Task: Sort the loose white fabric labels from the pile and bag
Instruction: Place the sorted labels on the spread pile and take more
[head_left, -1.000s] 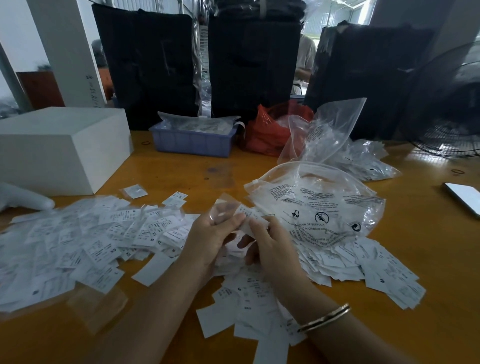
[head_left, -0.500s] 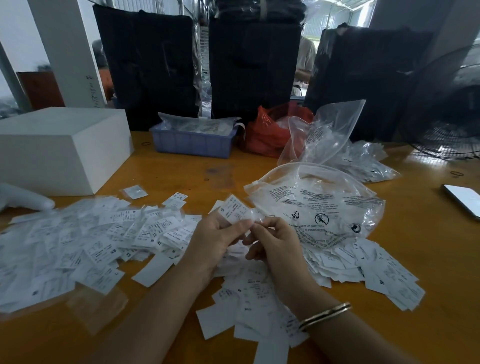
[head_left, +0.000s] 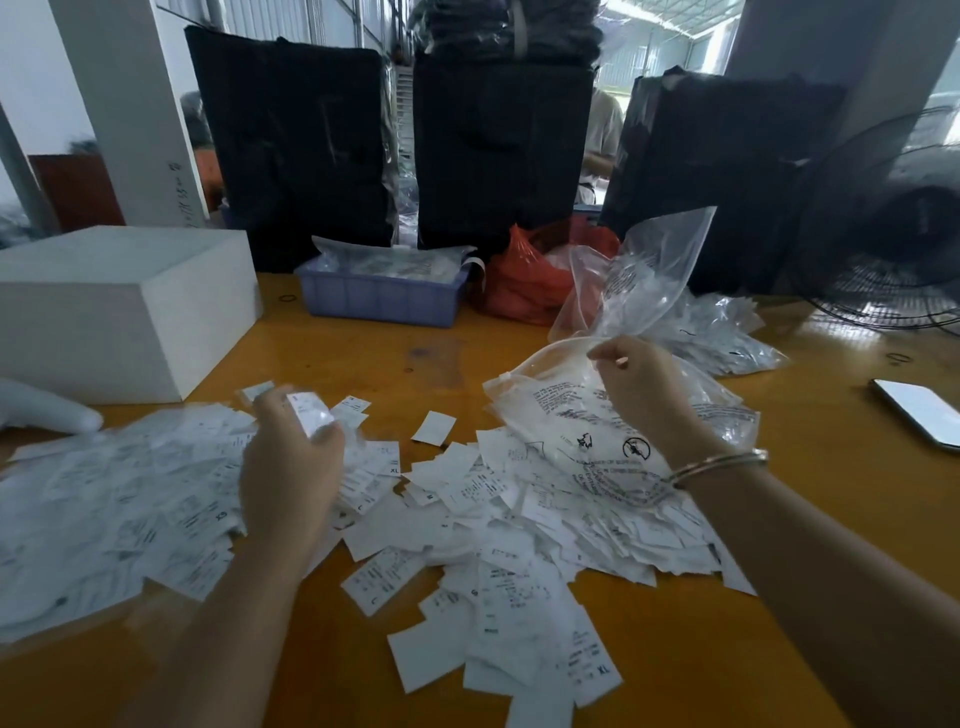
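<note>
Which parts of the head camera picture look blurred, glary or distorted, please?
In the head view, the left hand and the label it holds are smeared by motion; the label pile at left is soft too. Glare whitens the phone and streaks the table near the fan. Wide-angle distortion tilts the pillars.

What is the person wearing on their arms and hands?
Not much. Both forearms are bare, with no sleeves in view and no gloves on either hand. The right hand has a thin, shiny metal bangle round its wrist, gold and silver in tone, looking like two slim bands side by side. The left hand wears nothing that shows: no ring, watch or bracelet. It is a little blurred.
</note>
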